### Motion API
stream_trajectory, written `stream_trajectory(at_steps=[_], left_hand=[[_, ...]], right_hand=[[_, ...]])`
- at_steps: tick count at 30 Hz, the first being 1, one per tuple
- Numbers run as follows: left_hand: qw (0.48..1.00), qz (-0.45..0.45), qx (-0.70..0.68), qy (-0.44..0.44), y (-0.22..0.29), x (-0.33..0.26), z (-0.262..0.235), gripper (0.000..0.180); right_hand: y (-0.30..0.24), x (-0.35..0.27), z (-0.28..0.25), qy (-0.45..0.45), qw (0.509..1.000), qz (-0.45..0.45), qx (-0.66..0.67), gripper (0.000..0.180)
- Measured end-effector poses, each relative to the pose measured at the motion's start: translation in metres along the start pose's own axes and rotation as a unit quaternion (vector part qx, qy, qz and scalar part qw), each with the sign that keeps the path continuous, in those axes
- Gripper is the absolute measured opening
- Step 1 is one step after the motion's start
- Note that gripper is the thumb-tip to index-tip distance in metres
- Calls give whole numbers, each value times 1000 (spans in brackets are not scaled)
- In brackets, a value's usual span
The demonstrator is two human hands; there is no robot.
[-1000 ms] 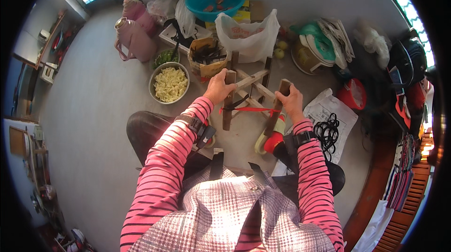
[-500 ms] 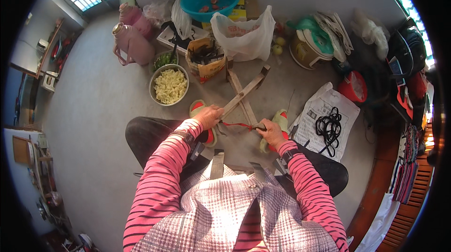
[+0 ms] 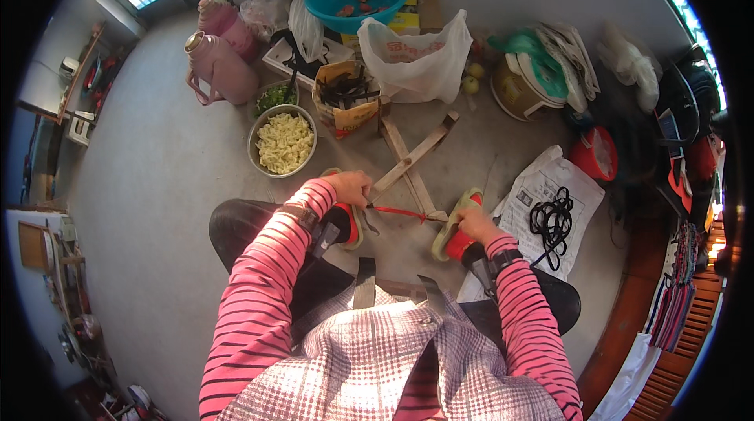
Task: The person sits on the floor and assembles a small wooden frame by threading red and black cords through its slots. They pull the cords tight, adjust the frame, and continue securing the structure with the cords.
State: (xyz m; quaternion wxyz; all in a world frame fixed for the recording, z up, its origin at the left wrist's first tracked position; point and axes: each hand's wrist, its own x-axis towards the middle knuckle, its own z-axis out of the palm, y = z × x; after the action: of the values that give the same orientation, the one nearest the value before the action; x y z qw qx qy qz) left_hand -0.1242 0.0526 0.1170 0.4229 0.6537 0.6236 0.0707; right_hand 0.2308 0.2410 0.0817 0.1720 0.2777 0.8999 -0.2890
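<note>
A crossed wooden frame [image 3: 408, 161], like a folding stool's legs, stands on the floor in front of me. Between its two near ends runs a red cord [image 3: 399, 210]. My left hand [image 3: 348, 187] is closed at the near end of the left bar, and a short dark strap piece hangs below the fingers. Just right of the other near end, my right hand [image 3: 477, 225] is over the green slipper [image 3: 449, 234] on my right foot. Its fingers are curled together, and what they hold, if anything, is hidden. A black watch [image 3: 504, 261] is on that wrist.
Coiled black strap [image 3: 551, 221] lies on a white printed sack [image 3: 577, 185] at right. Beyond the frame are a bag of black strips [image 3: 345, 118], a white plastic bag [image 3: 416, 67] and a blue basin [image 3: 326, 12]. A bowl of pale food pieces [image 3: 283, 144] sits left, near pink flasks [image 3: 224, 74].
My right hand has left the frame's right near end and moved right and slightly down, over the slipper. My left hand has shifted slightly upward, staying by the left bar.
</note>
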Motion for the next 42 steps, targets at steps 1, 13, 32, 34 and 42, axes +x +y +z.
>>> stream_trajectory(at_steps=[1, 13, 32, 34, 42], left_hand=[[997, -49, -59, -29, -5, 4, -8, 33], [906, -133, -156, 371, -38, 96, -89, 53], [842, -113, -323, 418, 50, 30, -53, 33], [801, -168, -418, 395, 60, 15, -56, 28], [777, -136, -488, 373, 97, -13, -45, 22]], right_hand=[[4, 10, -10, 63, 998, -8, -14, 16], [-53, 134, -148, 84, 864, 165, 469, 61], [-112, 67, -141, 204, 893, 167, 366, 24], [-117, 58, -134, 155, 883, 212, 389, 28], [-123, 18, -95, 181, 825, 131, 519, 49]])
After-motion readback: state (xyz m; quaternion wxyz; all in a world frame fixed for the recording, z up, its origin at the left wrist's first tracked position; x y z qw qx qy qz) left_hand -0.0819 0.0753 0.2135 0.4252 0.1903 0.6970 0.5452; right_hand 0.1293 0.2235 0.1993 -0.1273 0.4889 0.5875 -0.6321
